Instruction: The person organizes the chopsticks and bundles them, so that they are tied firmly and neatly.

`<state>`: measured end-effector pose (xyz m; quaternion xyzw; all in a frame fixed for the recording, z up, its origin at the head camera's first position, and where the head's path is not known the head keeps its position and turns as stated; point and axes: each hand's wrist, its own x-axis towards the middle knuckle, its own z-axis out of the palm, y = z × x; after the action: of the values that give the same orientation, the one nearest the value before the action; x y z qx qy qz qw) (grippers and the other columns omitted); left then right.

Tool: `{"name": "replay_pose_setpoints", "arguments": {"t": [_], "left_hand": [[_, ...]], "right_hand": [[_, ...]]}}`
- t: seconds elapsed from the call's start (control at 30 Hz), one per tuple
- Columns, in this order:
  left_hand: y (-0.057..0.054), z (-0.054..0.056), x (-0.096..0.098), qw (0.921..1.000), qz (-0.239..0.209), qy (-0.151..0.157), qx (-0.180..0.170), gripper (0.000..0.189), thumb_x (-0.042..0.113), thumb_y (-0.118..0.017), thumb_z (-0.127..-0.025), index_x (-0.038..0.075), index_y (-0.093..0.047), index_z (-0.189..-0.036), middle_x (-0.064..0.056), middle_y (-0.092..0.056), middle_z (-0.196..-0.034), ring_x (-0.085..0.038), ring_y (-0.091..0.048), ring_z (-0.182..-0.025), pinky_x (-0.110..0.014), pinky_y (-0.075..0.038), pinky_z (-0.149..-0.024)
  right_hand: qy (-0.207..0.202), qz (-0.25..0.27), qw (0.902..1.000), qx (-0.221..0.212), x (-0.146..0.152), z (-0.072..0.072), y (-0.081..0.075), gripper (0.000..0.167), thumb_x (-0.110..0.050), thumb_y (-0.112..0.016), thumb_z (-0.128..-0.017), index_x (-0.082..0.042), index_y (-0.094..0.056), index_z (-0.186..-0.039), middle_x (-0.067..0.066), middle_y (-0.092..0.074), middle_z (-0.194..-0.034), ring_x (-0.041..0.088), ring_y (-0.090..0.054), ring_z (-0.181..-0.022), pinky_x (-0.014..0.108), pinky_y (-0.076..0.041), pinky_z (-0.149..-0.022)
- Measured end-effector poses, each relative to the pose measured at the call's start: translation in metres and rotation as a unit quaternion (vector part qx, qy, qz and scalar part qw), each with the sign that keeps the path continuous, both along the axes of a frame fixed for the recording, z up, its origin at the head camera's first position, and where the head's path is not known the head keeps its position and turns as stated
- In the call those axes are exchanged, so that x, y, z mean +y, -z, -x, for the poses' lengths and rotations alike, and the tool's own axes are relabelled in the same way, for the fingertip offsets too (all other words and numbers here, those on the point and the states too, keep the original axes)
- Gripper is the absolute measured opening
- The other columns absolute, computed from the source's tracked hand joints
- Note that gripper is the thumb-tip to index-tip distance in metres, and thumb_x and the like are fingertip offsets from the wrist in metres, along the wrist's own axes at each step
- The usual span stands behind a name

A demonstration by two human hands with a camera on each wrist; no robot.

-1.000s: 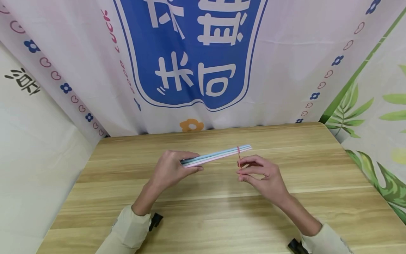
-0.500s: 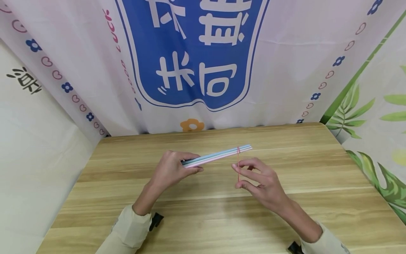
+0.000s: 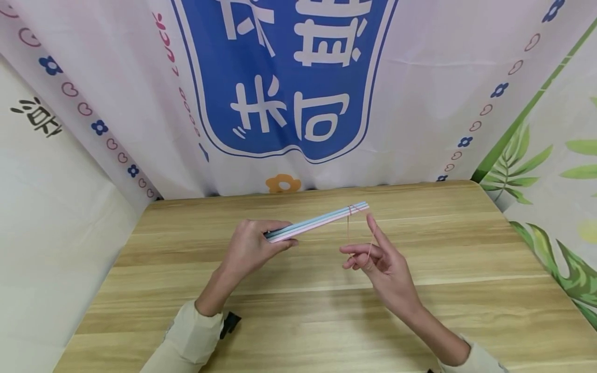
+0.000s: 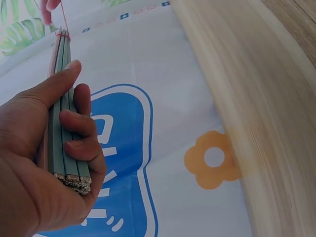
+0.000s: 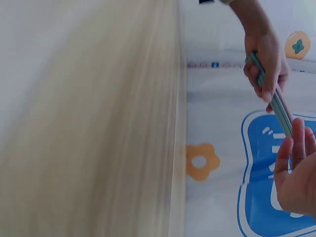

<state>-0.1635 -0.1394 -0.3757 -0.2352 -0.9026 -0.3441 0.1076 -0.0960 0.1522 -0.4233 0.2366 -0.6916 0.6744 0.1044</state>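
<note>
My left hand (image 3: 244, 249) grips a bundle of pastel blue, green and pink chopsticks (image 3: 319, 221), its thumb along one side and fingers wrapped round the other. In the left wrist view the square ends of the chopsticks (image 4: 71, 165) show below the palm. A thin red rubber band (image 3: 348, 230) circles the bundle near its far end. From there the band stretches down to my right hand (image 3: 391, 274), looped over its fingers. The right index finger points up close to the bundle's tip, while the thumb and other fingers bend inward under it.
Beneath both hands is a wood-grain table (image 3: 289, 311). A white cloth (image 3: 420, 119) with a blue printed panel hangs behind its back edge, and a leaf-print cloth (image 3: 564, 217) hangs on the right. Black wrist gear (image 3: 229, 325) sits by the left cuff.
The right hand's index finger has lifted and spread from the thumb, opening the rubber band into a wide loop. The bundle's far end has risen slightly; the left grip stays the same.
</note>
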Motion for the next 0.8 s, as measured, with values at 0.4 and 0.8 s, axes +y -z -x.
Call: {"name": "replay_pose_setpoints", "arguments": {"t": [0.4,0.8], "left_hand": [[0.0,0.0,0.002,0.998,-0.017,0.024,0.056,0.032,0.022,-0.098,-0.078,0.012,-0.087,-0.107,-0.004,-0.085,-0.101,-0.014,-0.08,-0.085,-0.03,-0.062,-0.072],[0.002,0.002,-0.003,0.9923,0.011,0.077,0.096,0.033,0.02,-0.097,-0.079,0.01,-0.086,-0.109,-0.005,-0.084,-0.095,-0.014,-0.079,-0.078,-0.025,-0.06,-0.066]], "right_hand": [[-0.065,0.154,0.9634,-0.209,0.001,0.0,-0.008,0.066,-0.026,-0.042,-0.117,-0.012,-0.012,-0.173,-0.009,-0.081,-0.116,0.006,-0.077,-0.089,0.024,-0.062,-0.076],[-0.123,0.225,0.9391,-0.229,0.027,0.024,-0.005,0.038,-0.027,-0.042,-0.117,-0.021,-0.055,-0.152,-0.009,-0.079,-0.105,0.005,-0.072,-0.089,0.02,-0.058,-0.076]]}}
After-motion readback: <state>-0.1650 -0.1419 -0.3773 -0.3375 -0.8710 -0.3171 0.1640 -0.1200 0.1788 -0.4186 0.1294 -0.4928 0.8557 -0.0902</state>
